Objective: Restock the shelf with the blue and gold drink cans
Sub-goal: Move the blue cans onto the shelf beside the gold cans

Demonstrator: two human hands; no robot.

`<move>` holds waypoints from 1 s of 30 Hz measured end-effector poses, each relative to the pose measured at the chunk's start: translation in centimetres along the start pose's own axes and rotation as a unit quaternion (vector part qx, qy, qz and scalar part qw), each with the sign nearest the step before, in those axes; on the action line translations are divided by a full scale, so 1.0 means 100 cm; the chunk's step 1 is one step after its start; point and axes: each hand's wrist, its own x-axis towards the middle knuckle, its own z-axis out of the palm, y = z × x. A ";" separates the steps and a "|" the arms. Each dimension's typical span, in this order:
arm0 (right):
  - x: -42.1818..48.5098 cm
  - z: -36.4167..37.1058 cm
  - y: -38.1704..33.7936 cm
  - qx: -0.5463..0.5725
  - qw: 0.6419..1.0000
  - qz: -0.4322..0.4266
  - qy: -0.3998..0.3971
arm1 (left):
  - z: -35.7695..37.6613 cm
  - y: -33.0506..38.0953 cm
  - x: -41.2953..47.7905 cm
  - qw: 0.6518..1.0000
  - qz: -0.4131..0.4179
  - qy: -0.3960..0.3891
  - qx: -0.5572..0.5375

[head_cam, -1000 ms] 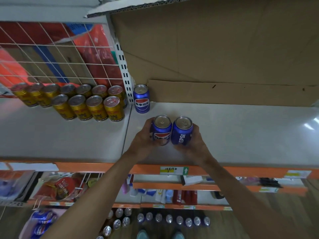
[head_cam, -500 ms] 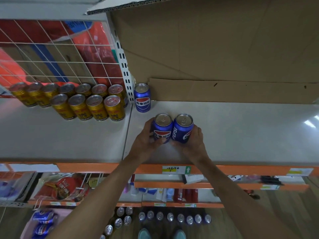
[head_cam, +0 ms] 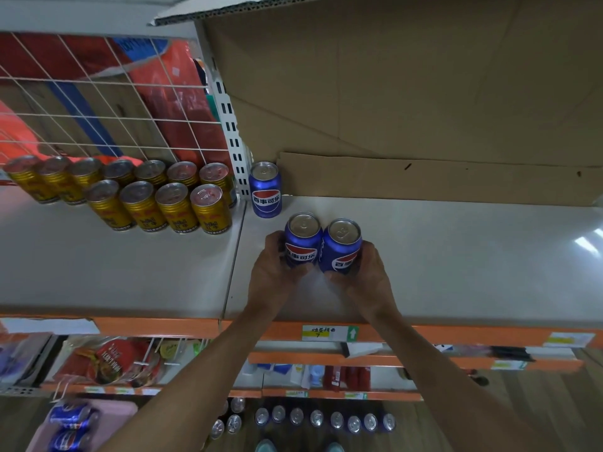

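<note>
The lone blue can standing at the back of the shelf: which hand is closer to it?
Left. The left hand, gripping the left can, sits just in front of the lone blue can; the right hand, gripping the right can, is farther right.

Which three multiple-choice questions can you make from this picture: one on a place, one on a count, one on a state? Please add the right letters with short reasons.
1. Where does the lone blue can stand?
A. at the front edge
B. at the back, beside the white upright
C. on the floor

2. How many gold cans form the front row?
A. two
B. six
C. four

3. What do the left hand and right hand do?
A. grip the left-held can and right-held can, one each
B. rest open and empty
C. share one gold can

Answers: 1 B, it stands next to the upright; 2 C, four lids line up in front; 3 A, fingers curl round one can each.
</note>
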 end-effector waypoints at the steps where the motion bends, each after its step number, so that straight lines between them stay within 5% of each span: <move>1: 0.003 0.001 -0.001 -0.004 1.000 0.004 0.006 | 0.002 0.000 0.002 1.000 -0.005 0.007 0.004; 22: 0.085 0.024 -0.005 0.004 1.000 -0.019 0.003 | 0.025 0.006 0.067 0.991 0.019 0.131 -0.009; 26: 0.083 0.016 -0.011 -0.017 0.998 -0.055 -0.006 | 0.021 0.006 0.062 0.984 0.054 0.140 0.094; 30: 0.079 -0.013 -0.029 -0.165 0.964 -0.202 0.052 | 0.000 0.020 0.060 0.916 0.206 0.169 0.299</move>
